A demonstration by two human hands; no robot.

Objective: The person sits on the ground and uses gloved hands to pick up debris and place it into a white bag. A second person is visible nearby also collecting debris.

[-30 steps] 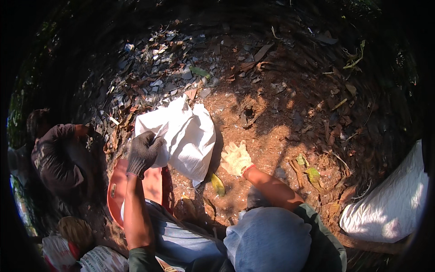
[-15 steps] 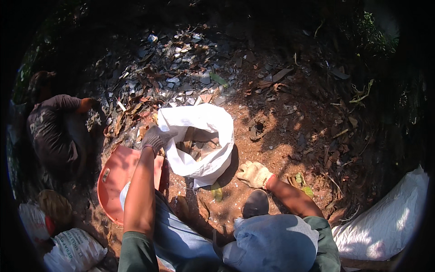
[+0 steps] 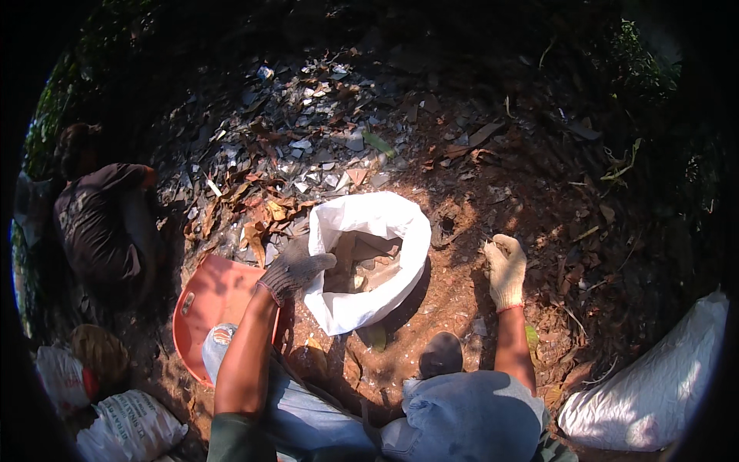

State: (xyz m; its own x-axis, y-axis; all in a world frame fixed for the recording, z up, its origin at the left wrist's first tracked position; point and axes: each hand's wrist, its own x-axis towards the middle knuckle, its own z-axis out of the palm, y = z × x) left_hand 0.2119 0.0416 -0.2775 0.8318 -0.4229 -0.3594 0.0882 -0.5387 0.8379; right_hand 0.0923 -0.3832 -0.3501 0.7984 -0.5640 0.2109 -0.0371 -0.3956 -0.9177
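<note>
A white woven sack [image 3: 412, 231] stands open on the ground in front of me, its rim rolled outward. Inside lie flat broken pieces [image 3: 377, 271], greyish and brown. My left hand [image 3: 296, 266], in a dark grey knit glove, is closed on the sack's left rim. To the right of the sack and apart from it, my right hand [image 3: 506, 266] wears a cream knit glove. Its fingers are curled together over the soil; a small pale bit may show at the fingertips, too small to name. An orange plastic scoop-like tray [image 3: 219, 296] lies by my left knee.
Broken flat shards and dry leaves [image 3: 308, 146] spread beyond the sack. Another person [image 3: 104, 223] crouches at the left. A full white sack [image 3: 647, 385] lies at the right, and printed sacks [image 3: 131, 423] sit at the lower left. A small hole [image 3: 446, 225] marks the soil.
The white sack has shifted right and slightly nearer, my left hand still on its rim. My right hand has moved right and farther away, its fingers now curled. The other person's arm has drawn in.
</note>
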